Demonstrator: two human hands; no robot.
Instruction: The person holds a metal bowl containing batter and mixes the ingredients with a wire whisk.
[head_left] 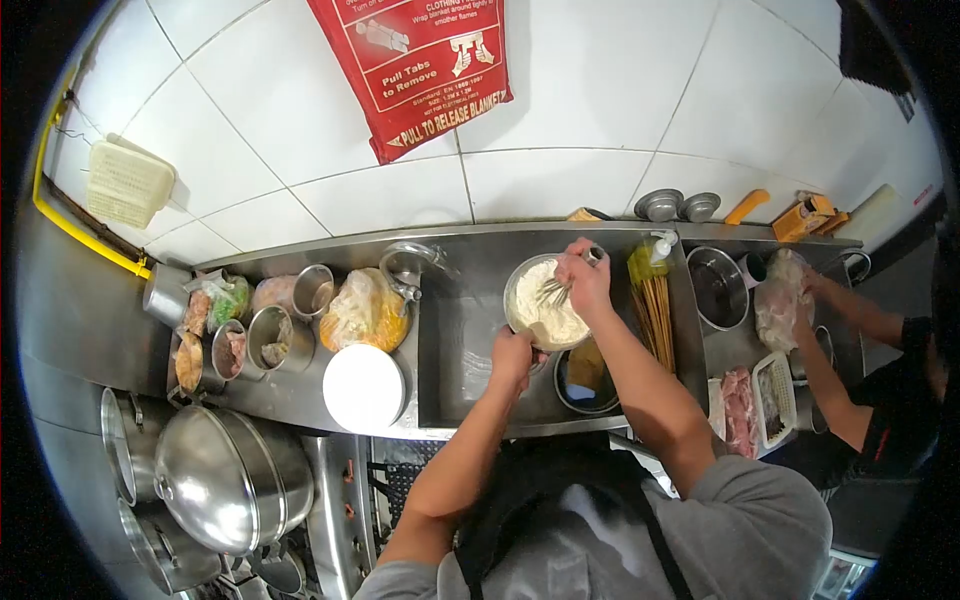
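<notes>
Right hand (584, 280): fingers closed round the handle of a whisk (553, 293), thumb side toward the wall. Left hand (512, 356): fingers pinched closed on the near left rim of a bowl (508, 298). Whisk wires sit in a pale, thick mixture (533, 303); bowl is held over the steel sink (455, 335), tilt hard to judge. Just below the bowl, in the sink, a round pot (588, 409) with tan and blue contents, partly hidden. Right of the bowl: a bundle of thin sticks (655, 320) and a pump bottle (660, 247). Left of the sink, on the steel table (290, 387): a round white disc (363, 388), plate or lid, near a bag with orange contents (368, 315). Far right, a co-worker's hands touch a clear bag (778, 305); raw meat (740, 410) lies beside a white basket (789, 400). On the wall above, a red packet (425, 70).
</notes>
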